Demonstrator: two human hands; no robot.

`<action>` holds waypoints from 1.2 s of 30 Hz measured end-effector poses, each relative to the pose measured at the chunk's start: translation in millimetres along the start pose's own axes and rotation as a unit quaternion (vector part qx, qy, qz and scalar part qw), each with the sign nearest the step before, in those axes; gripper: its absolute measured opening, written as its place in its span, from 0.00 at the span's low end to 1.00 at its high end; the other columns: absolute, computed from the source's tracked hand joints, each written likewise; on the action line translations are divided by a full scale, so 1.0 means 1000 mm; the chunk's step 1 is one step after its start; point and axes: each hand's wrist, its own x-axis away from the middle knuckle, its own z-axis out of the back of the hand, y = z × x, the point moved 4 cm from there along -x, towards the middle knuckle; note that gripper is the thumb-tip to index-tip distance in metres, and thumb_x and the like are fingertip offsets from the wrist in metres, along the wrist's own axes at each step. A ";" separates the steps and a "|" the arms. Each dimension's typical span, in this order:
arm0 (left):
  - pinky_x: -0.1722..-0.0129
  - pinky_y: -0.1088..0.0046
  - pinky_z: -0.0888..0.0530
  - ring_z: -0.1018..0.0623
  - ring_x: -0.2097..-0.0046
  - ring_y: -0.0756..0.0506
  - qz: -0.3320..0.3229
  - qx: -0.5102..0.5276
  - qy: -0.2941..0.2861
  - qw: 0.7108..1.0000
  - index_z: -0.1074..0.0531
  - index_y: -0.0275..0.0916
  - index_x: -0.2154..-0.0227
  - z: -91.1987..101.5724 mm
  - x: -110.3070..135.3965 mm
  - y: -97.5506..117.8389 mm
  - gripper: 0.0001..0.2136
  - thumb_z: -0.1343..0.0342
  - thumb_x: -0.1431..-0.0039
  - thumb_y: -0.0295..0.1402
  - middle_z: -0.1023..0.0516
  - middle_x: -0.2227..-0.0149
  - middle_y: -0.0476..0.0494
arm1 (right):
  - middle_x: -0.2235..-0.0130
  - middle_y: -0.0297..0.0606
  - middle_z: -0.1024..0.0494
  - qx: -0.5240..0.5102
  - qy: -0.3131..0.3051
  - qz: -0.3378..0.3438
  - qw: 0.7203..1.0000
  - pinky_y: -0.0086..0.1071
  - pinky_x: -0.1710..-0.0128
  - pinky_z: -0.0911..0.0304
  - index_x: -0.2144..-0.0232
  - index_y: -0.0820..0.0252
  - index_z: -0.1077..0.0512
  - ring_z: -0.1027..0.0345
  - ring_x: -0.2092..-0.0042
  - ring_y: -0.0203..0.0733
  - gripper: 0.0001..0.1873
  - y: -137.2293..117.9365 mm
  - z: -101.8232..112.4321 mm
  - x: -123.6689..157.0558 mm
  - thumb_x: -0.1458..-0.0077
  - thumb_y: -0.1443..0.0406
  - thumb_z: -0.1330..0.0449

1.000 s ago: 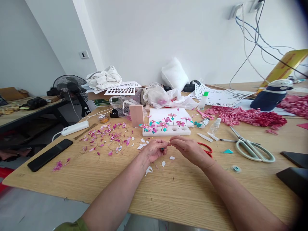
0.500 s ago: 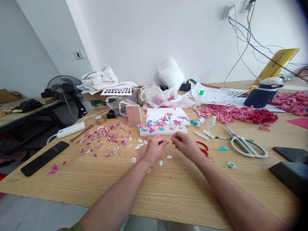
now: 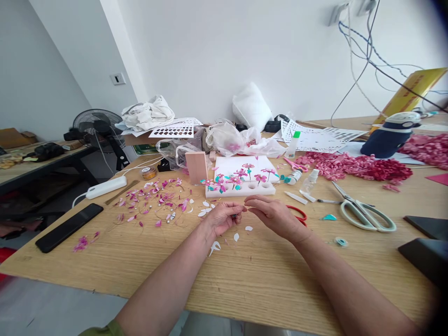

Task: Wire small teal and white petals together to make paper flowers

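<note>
My left hand [image 3: 224, 218] is closed in a pinch above the middle of the table, with something small and dark partly hidden in its curled fingers. Facing it, my right hand [image 3: 271, 214] has its fingers bent and its fingertips meeting those of the left; what lies between them is too small to make out. Just behind both hands stands a white foam block [image 3: 259, 190] with round holes, holding several pink wire-stemmed flowers [image 3: 234, 180] with teal leaves. White petal-shaped pieces [image 3: 236, 237] lie on the wood near my left hand.
Loose pink petals [image 3: 157, 198] and a black phone [image 3: 70, 227] are on the left. To the right lie red-handled scissors [image 3: 300, 215], large pale-green scissors [image 3: 367, 212], a teal spool [image 3: 340, 241] and a clear spray bottle [image 3: 309, 183]. Pink flower pieces [image 3: 350, 165] are heaped behind.
My hands have come together so that the fingertips meet. The left has turned, showing more of its curled fingers, and the right has flattened its fingers. The view has shifted slightly.
</note>
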 end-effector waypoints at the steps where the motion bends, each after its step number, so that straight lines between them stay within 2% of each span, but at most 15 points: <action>1: 0.78 0.77 0.43 0.37 0.80 0.56 0.002 -0.003 0.000 1.000 0.29 0.31 0.79 0.000 0.000 0.000 0.09 0.38 0.62 0.31 0.34 0.83 0.51 | 0.63 0.39 0.27 -0.009 -0.006 -0.002 1.000 0.28 0.68 0.40 0.67 0.58 0.32 0.33 0.66 0.37 0.11 0.002 -0.001 0.000 0.47 0.71 0.53; 6: 0.77 0.77 0.44 0.38 0.80 0.56 0.005 -0.034 0.009 0.999 0.28 0.31 0.78 -0.001 0.001 -0.002 0.09 0.38 0.62 0.32 0.34 0.82 0.50 | 0.71 0.37 0.28 -0.035 -0.005 -0.030 0.999 0.27 0.72 0.43 0.74 0.59 0.32 0.36 0.70 0.36 0.10 0.005 -0.002 -0.001 0.49 0.71 0.53; 8: 0.76 0.77 0.43 0.38 0.79 0.56 -0.014 -0.067 0.025 0.997 0.28 0.31 0.78 -0.002 0.002 0.000 0.09 0.39 0.61 0.33 0.33 0.81 0.50 | 0.75 0.35 0.29 -0.047 0.001 -0.082 0.995 0.26 0.74 0.45 0.76 0.60 0.34 0.38 0.73 0.35 0.10 0.005 -0.002 -0.003 0.50 0.71 0.53; 10: 0.75 0.76 0.43 0.38 0.78 0.55 -0.058 -0.143 0.059 0.986 0.28 0.32 0.79 -0.005 0.004 0.006 0.07 0.41 0.58 0.33 0.34 0.81 0.51 | 0.78 0.33 0.30 -0.061 0.011 -0.156 0.986 0.26 0.76 0.47 0.77 0.59 0.35 0.39 0.75 0.35 0.08 0.006 -0.003 -0.004 0.51 0.70 0.52; 12: 0.74 0.76 0.42 0.37 0.76 0.54 -0.127 -0.256 0.097 0.953 0.28 0.34 0.80 -0.011 0.007 0.014 0.06 0.43 0.56 0.32 0.34 0.80 0.51 | 0.80 0.32 0.31 -0.071 0.023 -0.215 0.974 0.26 0.78 0.48 0.79 0.59 0.37 0.39 0.77 0.35 0.07 0.009 -0.005 -0.005 0.52 0.69 0.52; 14: 0.71 0.75 0.41 0.36 0.74 0.52 -0.198 -0.360 0.120 0.904 0.28 0.35 0.81 -0.018 0.010 0.022 0.06 0.45 0.55 0.31 0.33 0.79 0.50 | 0.82 0.32 0.31 -0.079 0.026 -0.240 0.967 0.25 0.81 0.49 0.79 0.59 0.37 0.39 0.79 0.35 0.07 0.012 -0.007 -0.004 0.52 0.69 0.52; 16: 0.70 0.74 0.41 0.35 0.72 0.51 -0.234 -0.400 0.131 0.876 0.28 0.36 0.82 -0.021 0.012 0.026 0.05 0.45 0.55 0.29 0.33 0.79 0.50 | 0.83 0.31 0.32 -0.091 0.026 -0.257 0.962 0.25 0.82 0.48 0.80 0.59 0.38 0.38 0.81 0.34 0.08 0.016 -0.008 -0.003 0.52 0.68 0.52; 17: 0.69 0.74 0.40 0.35 0.72 0.51 -0.229 -0.391 0.135 0.881 0.28 0.36 0.83 -0.020 0.012 0.025 0.05 0.45 0.55 0.29 0.33 0.79 0.50 | 0.84 0.31 0.32 -0.095 0.028 -0.266 0.959 0.25 0.82 0.48 0.79 0.59 0.38 0.39 0.81 0.34 0.08 0.019 -0.007 -0.002 0.51 0.68 0.53; 18: 0.70 0.75 0.41 0.36 0.73 0.52 -0.210 -0.362 0.139 0.898 0.29 0.35 0.83 -0.016 0.011 0.023 0.05 0.45 0.56 0.29 0.33 0.80 0.50 | 0.83 0.31 0.32 -0.094 0.038 -0.271 0.957 0.25 0.82 0.47 0.78 0.59 0.37 0.38 0.81 0.34 0.08 0.020 -0.005 -0.001 0.50 0.67 0.53; 20: 0.73 0.76 0.41 0.37 0.76 0.53 -0.149 -0.261 0.136 0.944 0.29 0.34 0.82 -0.007 0.007 0.017 0.05 0.43 0.57 0.29 0.34 0.81 0.51 | 0.78 0.34 0.30 -0.073 0.081 -0.243 0.964 0.27 0.79 0.44 0.73 0.60 0.36 0.36 0.78 0.35 0.06 0.019 0.005 0.000 0.50 0.67 0.53; 23: 0.76 0.77 0.43 0.39 0.79 0.56 -0.053 -0.104 0.081 0.990 0.29 0.32 0.79 0.003 0.002 0.005 0.06 0.41 0.59 0.31 0.34 0.81 0.51 | 0.63 0.41 0.28 -0.027 0.108 -0.090 0.990 0.30 0.69 0.41 0.65 0.60 0.35 0.33 0.66 0.39 0.11 0.006 0.015 -0.001 0.51 0.71 0.52; 25: 0.76 0.77 0.42 0.38 0.79 0.56 -0.014 -0.041 0.037 0.998 0.29 0.31 0.78 0.004 0.000 0.002 0.08 0.39 0.61 0.31 0.33 0.80 0.50 | 0.56 0.42 0.31 -0.001 0.070 -0.006 0.998 0.30 0.66 0.41 0.62 0.59 0.35 0.34 0.61 0.40 0.15 -0.002 0.013 -0.001 0.53 0.74 0.52; 27: 0.76 0.78 0.42 0.36 0.79 0.57 0.010 -0.009 0.008 1.000 0.29 0.30 0.77 0.003 0.000 0.001 0.09 0.38 0.61 0.31 0.33 0.80 0.50 | 0.55 0.41 0.31 0.023 0.030 0.018 0.999 0.30 0.65 0.40 0.61 0.57 0.34 0.34 0.61 0.39 0.16 -0.003 0.008 -0.001 0.52 0.74 0.52; 33: 0.78 0.78 0.43 0.36 0.80 0.57 0.033 0.000 -0.023 0.999 0.30 0.30 0.79 0.000 0.002 0.000 0.09 0.38 0.61 0.31 0.34 0.83 0.51 | 0.66 0.37 0.26 0.003 -0.018 0.032 0.999 0.27 0.69 0.41 0.66 0.56 0.30 0.34 0.68 0.36 0.13 0.003 0.000 0.001 0.47 0.71 0.53; 36: 0.77 0.78 0.43 0.37 0.80 0.56 0.026 -0.030 -0.017 0.999 0.29 0.31 0.78 -0.001 0.003 0.000 0.10 0.38 0.61 0.33 0.35 0.83 0.51 | 0.71 0.36 0.27 -0.033 -0.004 -0.015 0.999 0.28 0.71 0.42 0.71 0.57 0.29 0.36 0.70 0.37 0.12 0.005 0.003 0.000 0.47 0.68 0.53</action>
